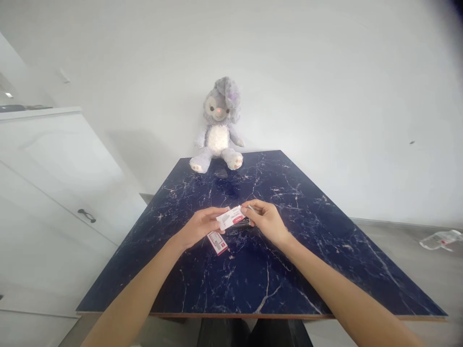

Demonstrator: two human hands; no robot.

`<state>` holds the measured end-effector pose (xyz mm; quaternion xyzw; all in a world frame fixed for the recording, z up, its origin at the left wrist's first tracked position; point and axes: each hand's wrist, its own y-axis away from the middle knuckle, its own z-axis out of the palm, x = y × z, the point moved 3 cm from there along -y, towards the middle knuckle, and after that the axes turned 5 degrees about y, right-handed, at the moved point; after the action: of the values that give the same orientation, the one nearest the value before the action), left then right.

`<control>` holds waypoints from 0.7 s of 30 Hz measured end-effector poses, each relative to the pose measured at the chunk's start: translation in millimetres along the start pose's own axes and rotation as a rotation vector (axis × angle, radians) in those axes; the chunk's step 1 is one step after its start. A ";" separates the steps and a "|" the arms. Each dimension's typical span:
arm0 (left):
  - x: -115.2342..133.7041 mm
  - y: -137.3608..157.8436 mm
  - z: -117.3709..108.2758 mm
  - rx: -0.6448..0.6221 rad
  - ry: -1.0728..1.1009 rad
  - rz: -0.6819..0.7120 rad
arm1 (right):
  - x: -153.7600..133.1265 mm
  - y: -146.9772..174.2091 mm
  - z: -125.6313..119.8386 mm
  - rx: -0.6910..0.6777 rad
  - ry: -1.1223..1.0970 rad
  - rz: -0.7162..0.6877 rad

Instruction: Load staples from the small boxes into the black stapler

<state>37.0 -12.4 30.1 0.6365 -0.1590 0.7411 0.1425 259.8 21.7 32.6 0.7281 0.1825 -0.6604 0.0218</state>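
Note:
Above the middle of the table I hold a white printed card with red markings, tilted toward me. My left hand grips its left end between thumb and fingers. At the upper right corner, my right hand pinches it with thumb and forefinger; a thin greyish edge shows by those fingers, too small to name. Partly hidden behind the card is a black object, whose kind I cannot make out. A second white card with a red border lies on the table just below my left hand.
The dark blue marble-patterned table narrows toward the wall. A lilac plush rabbit sits at its far edge. To the left stands a white cabinet with a dark handle. A clear plastic bottle lies on the floor at right.

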 end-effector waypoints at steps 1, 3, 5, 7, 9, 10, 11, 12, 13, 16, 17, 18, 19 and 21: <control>-0.8 0.2 -0.3 -0.004 0.002 -0.006 | 0.2 -0.2 -0.2 0.001 -0.004 -0.002; -2.9 0.3 -0.9 -0.027 0.018 -0.009 | 0.0 -0.5 -0.9 0.008 -0.007 -0.008; -5.0 0.0 -1.5 -0.052 0.026 -0.004 | -0.6 -0.6 -1.5 0.014 -0.007 -0.015; -6.3 -0.5 -2.2 -0.057 0.027 0.012 | -1.5 -0.3 -2.1 0.019 -0.004 -0.022; -6.3 -0.9 -2.7 -0.044 0.027 0.037 | -2.3 0.3 -2.4 0.019 0.005 -0.031; -5.8 -0.9 -2.9 -0.038 0.029 0.050 | -2.6 0.6 -2.5 0.019 0.013 -0.037; -5.2 -0.7 -2.7 -0.039 0.031 0.056 | -2.9 0.9 -2.6 0.018 0.022 -0.043; -4.7 -0.5 -2.6 -0.041 0.035 0.055 | -3.0 1.2 -2.4 0.015 0.032 -0.049; -4.3 -0.3 -2.5 -0.044 0.039 0.050 | -3.1 1.5 -2.2 0.010 0.039 -0.054; -4.9 -0.3 -3.4 -0.039 0.072 0.023 | -2.5 2.0 -0.9 -0.013 0.040 -0.050; -5.6 -0.7 -4.2 -0.030 0.088 0.016 | -2.1 2.0 -0.2 -0.026 0.035 -0.046; -6.6 -1.2 -5.1 -0.020 0.103 0.013 | -1.6 2.0 0.5 -0.040 0.031 -0.042; -7.5 -1.6 -6.1 -0.012 0.115 0.010 | -1.0 2.0 1.3 -0.055 0.028 -0.038; -8.7 -2.1 -7.5 -0.002 0.122 0.010 | 0.2 1.7 2.5 -0.075 0.020 -0.033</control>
<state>32.5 -7.4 20.5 0.5891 -0.1541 0.7791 0.1490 258.0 19.5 31.8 0.7302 0.2192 -0.6461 0.0364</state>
